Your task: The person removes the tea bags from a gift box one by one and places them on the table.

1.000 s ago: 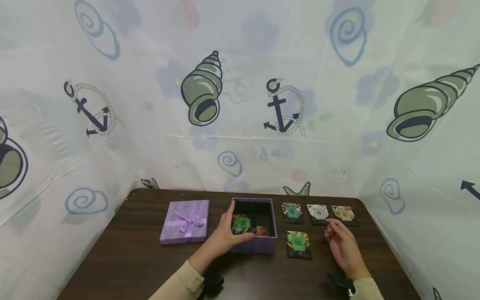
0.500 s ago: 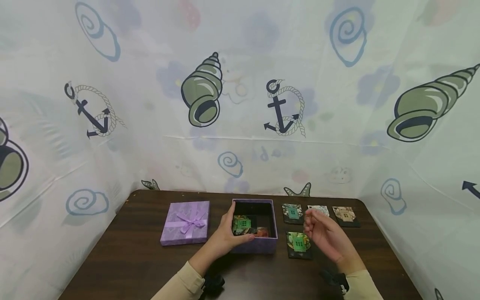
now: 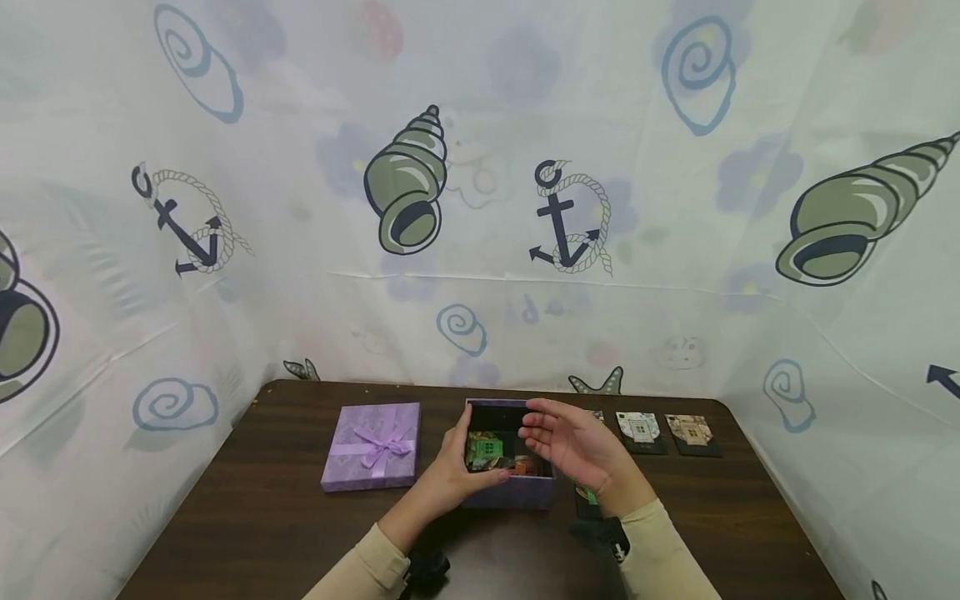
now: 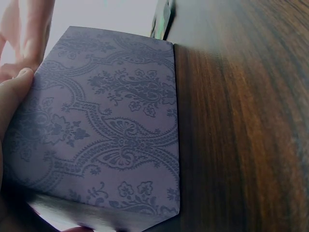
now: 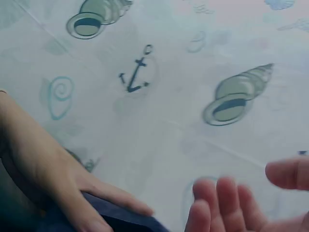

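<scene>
An open purple patterned box stands mid-table; its wall fills much of the left wrist view. My left hand grips it at the left side, thumb along the front rim. Inside lie a flat green-printed packet and a reddish one. Over the box's right part hovers my right hand, palm turned left, fingers loosely bent and holding nothing. In the right wrist view those fingertips are apart from everything. Behind that hand, a green packet and a teal one are mostly hidden.
A purple lid with a ribbon bow lies left of the box. At the right back lie a whitish packet and a tan packet on the dark wooden table. A printed cloth hangs behind the table.
My right hand has moved left from beside the whitish packet, past the green one, to above the box's right side. My left hand keeps its grip on the box.
</scene>
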Demonstrator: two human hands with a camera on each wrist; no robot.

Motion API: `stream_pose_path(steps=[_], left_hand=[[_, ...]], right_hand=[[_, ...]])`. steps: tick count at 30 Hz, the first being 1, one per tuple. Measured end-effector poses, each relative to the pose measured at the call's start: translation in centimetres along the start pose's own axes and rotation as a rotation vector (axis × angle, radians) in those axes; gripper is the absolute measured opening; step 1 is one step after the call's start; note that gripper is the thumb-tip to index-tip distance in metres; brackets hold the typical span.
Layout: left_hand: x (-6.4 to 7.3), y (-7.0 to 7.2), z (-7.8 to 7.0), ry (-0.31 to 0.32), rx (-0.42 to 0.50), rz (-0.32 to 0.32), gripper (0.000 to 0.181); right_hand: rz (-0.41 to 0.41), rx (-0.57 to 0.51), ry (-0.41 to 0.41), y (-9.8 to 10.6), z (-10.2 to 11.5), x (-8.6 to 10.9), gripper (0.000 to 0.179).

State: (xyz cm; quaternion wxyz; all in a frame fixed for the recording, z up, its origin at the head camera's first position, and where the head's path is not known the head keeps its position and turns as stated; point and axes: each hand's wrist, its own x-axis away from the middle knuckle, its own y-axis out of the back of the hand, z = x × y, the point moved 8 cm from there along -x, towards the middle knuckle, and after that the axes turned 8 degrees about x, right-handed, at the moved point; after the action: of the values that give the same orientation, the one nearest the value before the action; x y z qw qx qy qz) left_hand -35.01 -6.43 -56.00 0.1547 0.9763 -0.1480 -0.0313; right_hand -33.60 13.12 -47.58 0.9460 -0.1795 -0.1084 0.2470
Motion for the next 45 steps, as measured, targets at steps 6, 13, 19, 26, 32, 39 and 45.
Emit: stream_pose_path(steps=[6,13,19,26,32,39,45], left_hand=[[0.0,0.0,0.0,-0.003,0.002,0.001,0.134],[0.0,0.1,-0.1,-0.03,0.008,-0.002,0.135],[-0.1,0.0,-0.2,-0.046,0.007,-0.002,0.135],[-0.2,-0.2,-0.3,-0.043,0.016,0.002,0.135],[0.0,-0.3,-0.3,-0.049,0.028,0.001,0.136],[-0.1,-0.1,-0.2,-0.04,0.004,0.002,0.137],[-0.1,0.2,0.1,-0.025,-0.004,-0.004,0.136]], right_hand=[[-0.151,0.01,-0.094,-0.1,-2.4,-2.9,0.047],[-0.286,-0.002,-0.111,0.4,-5.3,-5.3,0.067],[-0.358,0.055,-0.048,0.7,-5.7,-6.2,0.063],[-0.377,0.157,-0.088,1.0,-6.2,-6.4,0.074],[-0.405,0.196,-0.155,0.9,-6.6,-6.0,0.047],[-0.454,0.244,-0.197,1.3,-6.9,-6.1,0.072],[-0.441,0.277,-0.223,1.0,-7.4,-6.3,0.071]])
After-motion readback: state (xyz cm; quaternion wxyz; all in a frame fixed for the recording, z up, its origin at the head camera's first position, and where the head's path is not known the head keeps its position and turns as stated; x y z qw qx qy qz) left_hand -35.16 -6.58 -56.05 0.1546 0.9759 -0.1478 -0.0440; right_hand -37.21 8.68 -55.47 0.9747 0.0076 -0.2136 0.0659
